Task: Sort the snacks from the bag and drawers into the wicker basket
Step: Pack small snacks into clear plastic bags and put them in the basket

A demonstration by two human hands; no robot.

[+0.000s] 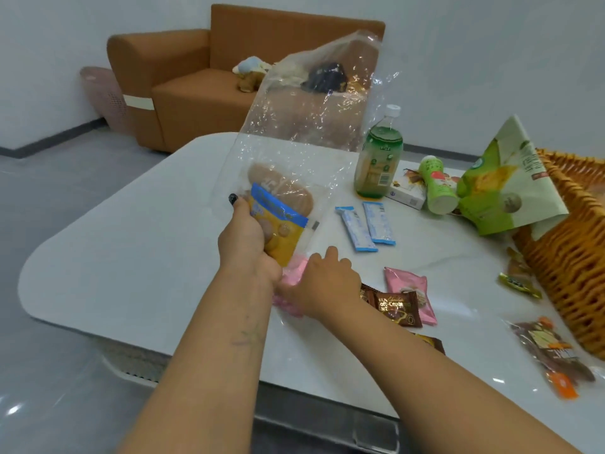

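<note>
The person's left hand [247,237] was wrapped around the lower part of a clear plastic bag [304,132], fingers curled tight on it and on the yellow-and-blue snack packet [278,224] inside; a brown bun [281,190] sat in the bag just above that packet. The bag stood upright off the white table [131,244], its open end pointing toward twelve o'clock. The right hand [322,283] lay at the bag's bottom corner, fingers curled over something pink [296,268] there; whether it pinched the pink thing or only the plastic, I could not tell.

At three o'clock from the hands the wicker basket [569,257] sat on the table's edge, with a green snack pouch [504,188] leaning against its rim. Toward one o'clock stood a green bottle [379,158], and beside it a small green tub [438,185] resting on a white box [406,191]. Two blue-and-white stick packets [366,226] lay side by side between the bag and the bottle. Just right of the right wrist were a brown chocolate packet [396,306] and a pink packet [411,290], touching.
</note>
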